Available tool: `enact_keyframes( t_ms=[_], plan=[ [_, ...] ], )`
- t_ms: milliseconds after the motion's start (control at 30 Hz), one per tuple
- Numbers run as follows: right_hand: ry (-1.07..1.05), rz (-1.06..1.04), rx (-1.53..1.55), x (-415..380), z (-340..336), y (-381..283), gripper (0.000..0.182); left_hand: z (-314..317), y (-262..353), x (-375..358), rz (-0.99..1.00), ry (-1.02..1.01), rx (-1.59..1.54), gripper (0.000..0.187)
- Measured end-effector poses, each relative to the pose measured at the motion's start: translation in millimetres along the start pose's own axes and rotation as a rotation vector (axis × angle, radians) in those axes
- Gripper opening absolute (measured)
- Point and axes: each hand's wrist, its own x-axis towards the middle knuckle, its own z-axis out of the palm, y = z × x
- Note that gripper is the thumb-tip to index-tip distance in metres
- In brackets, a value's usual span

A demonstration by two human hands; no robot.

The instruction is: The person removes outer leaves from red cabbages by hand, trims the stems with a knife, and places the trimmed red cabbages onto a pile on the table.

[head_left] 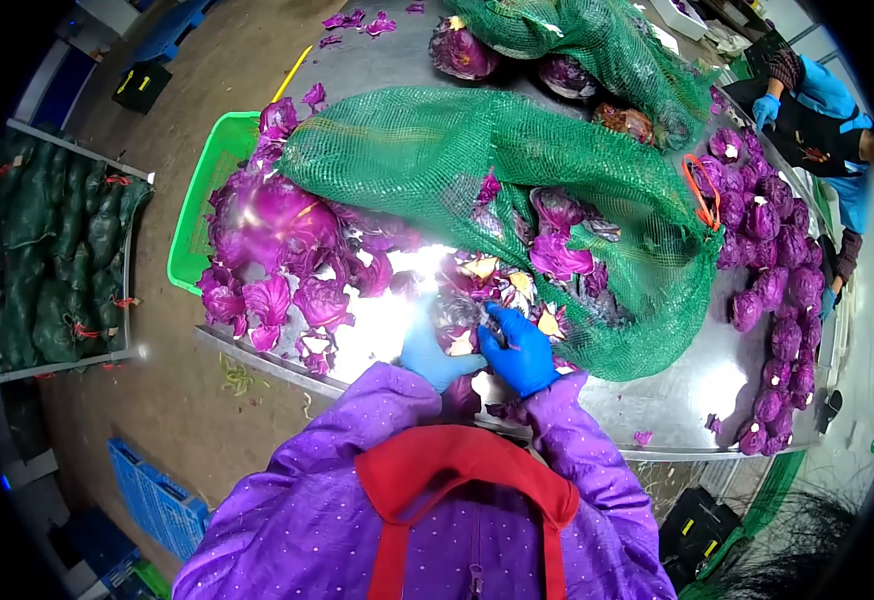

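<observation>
The blue-gloved left hand (435,350) and right hand (519,350), both half curled, hold a round purple cabbage (455,314) above the shiny metal table (672,405).

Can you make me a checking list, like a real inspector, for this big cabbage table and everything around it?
Surface: metal table, shiny with glare.
Job's things: a cabbage between the hands; many more cabbages grouped at the right; a green net lying across the middle; a green basket at the left edge.
Clutter: loose purple leaves and trimmings scattered about.
Grippers: left hand and right hand, both in blue gloves; glare hides the left fingers' grip.
Cables: nothing seen.
Surroundings: a co-worker beyond the table, stuffed nets at left, a blue pallet on the floor.
</observation>
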Motion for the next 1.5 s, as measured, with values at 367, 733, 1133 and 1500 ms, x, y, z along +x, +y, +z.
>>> enact_keyframes(
  t_ms=[367,733,1133,1500],
  plan=[
    [0.089,0.367,0.333,8.6,-6.4,62.3,0.031,-21.5,-22.9,16.0,0.063,-0.145,-0.17,0.118],
    [-0.057,0.168,0.015,-2.1,-7.3,5.0,0.034,-16.0,-3.2,17.4,0.149,-0.236,0.01,0.111],
    [0.057,0.14,0.321,-26.1,-12.8,51.4,0.042,-3.8,-34.8,12.2,-0.2,-0.201,-0.363,0.122],
    [-0.247,-0.031,0.14,19.2,-17.7,30.2,0.055,-12.6,1.9,22.9,-0.079,-0.375,-0.11,0.122]
  ],
)
